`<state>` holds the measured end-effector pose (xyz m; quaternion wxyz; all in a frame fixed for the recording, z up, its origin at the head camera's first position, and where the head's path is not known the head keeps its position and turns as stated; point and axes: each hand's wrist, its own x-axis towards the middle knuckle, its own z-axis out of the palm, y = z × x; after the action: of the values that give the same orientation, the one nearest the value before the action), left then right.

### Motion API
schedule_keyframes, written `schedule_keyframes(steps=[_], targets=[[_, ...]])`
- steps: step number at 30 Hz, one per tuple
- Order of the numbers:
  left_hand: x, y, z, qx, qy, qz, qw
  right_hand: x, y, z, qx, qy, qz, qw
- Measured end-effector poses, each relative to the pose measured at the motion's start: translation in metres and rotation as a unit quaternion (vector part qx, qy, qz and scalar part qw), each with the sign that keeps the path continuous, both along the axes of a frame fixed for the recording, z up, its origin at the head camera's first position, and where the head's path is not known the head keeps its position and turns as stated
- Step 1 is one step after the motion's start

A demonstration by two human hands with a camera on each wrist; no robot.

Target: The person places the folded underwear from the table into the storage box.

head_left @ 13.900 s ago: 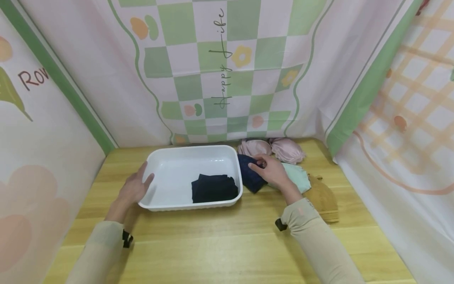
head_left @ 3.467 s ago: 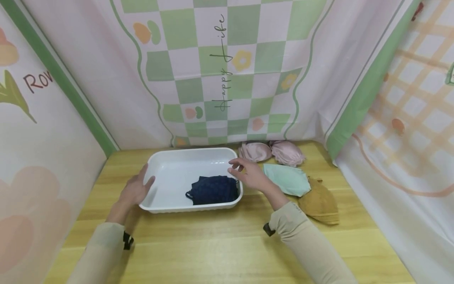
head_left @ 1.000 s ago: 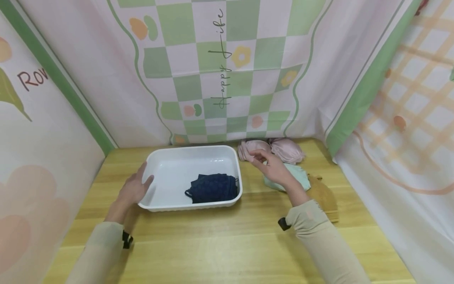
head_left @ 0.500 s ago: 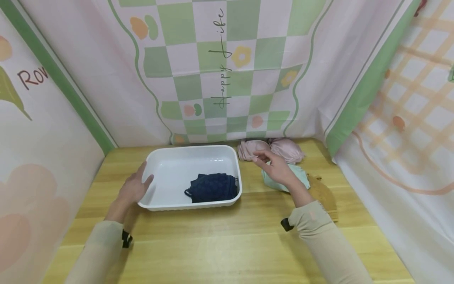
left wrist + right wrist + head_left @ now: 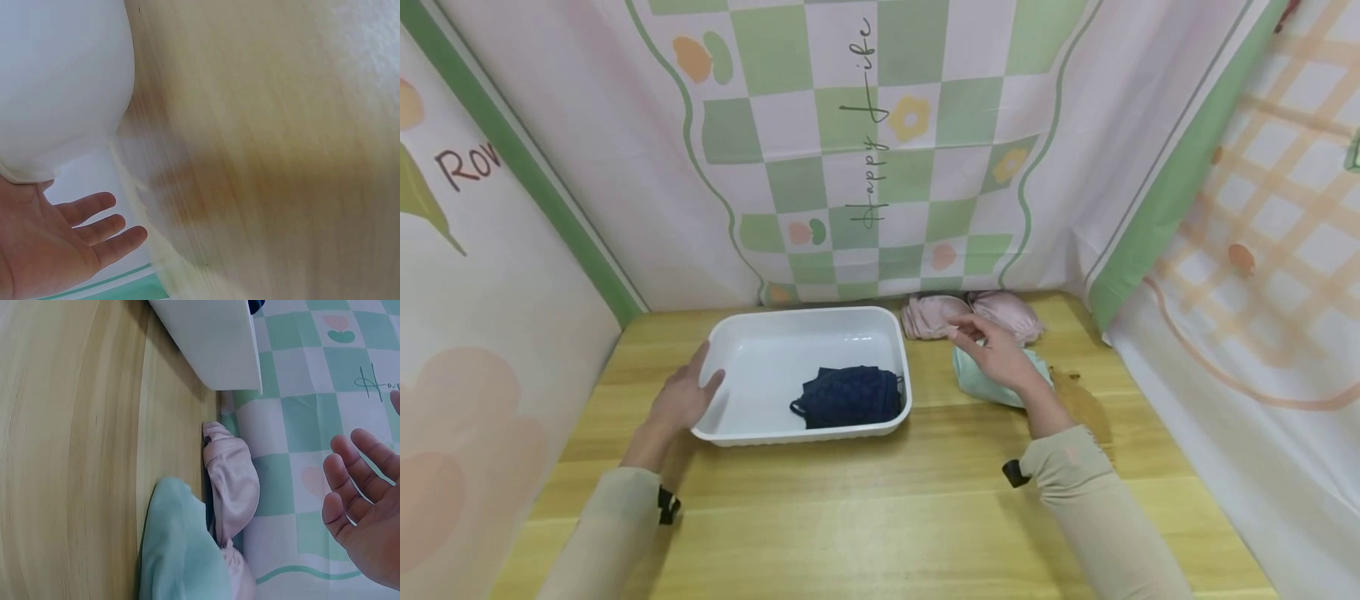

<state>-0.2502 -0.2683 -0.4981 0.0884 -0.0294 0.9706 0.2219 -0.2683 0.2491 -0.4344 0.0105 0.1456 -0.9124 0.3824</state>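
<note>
In the head view, a white tray holds a folded navy garment with a strap loop in its right front corner. My left hand rests at the tray's left rim, thumb over the inside. Its other visible fingers stretch loosely outside the tray wall in the left wrist view. My right hand hovers with nothing in it over a folded mint-green garment, covering part of it. The right wrist view shows its fingers relaxed, apart from the mint-green cloth.
A pink bra lies folded at the back against the checked curtain. A mustard garment lies right of the mint-green one, partly behind my right arm. Everything stands on a wooden table.
Long ago, a black garment lay in the tray; the navy one now lies over it. Within the last second, my right hand has drifted slightly right over the mint-green garment. My left hand stays put.
</note>
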Motion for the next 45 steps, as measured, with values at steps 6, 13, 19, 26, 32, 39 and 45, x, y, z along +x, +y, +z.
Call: schedule_keyframes(steps=[6, 13, 19, 26, 32, 39, 45], targets=[[0.0, 0.0, 0.001, 0.001, -0.003, 0.003, 1.0, 0.0, 0.004, 0.002, -0.004, -0.002, -0.005, 1.0], [-0.001, -0.001, 0.0, -0.001, 0.002, 0.0, 1.0, 0.0, 0.008, 0.002, -0.009, -0.007, -0.009, 1.0], [0.001, -0.001, -0.002, 0.002, 0.001, 0.001, 1.0, -0.001, 0.014, 0.0, -0.006, -0.004, -0.014, 1.0], [0.001, -0.001, -0.001, 0.002, 0.006, -0.002, 1.0, 0.0, 0.023, -0.003, -0.008, 0.007, -0.02, 1.0], [0.002, -0.001, -0.001, -0.001, 0.01, -0.003, 0.9999, 0.001, 0.032, -0.006, -0.002, 0.007, -0.025, 1.0], [0.001, 0.0, -0.001, -0.005, 0.006, -0.004, 1.0, 0.0, 0.042, -0.009, -0.003, 0.004, -0.033, 0.999], [0.0, 0.001, -0.002, -0.004, 0.013, -0.003, 0.9999, -0.001, 0.051, -0.015, 0.007, -0.001, -0.056, 0.998]])
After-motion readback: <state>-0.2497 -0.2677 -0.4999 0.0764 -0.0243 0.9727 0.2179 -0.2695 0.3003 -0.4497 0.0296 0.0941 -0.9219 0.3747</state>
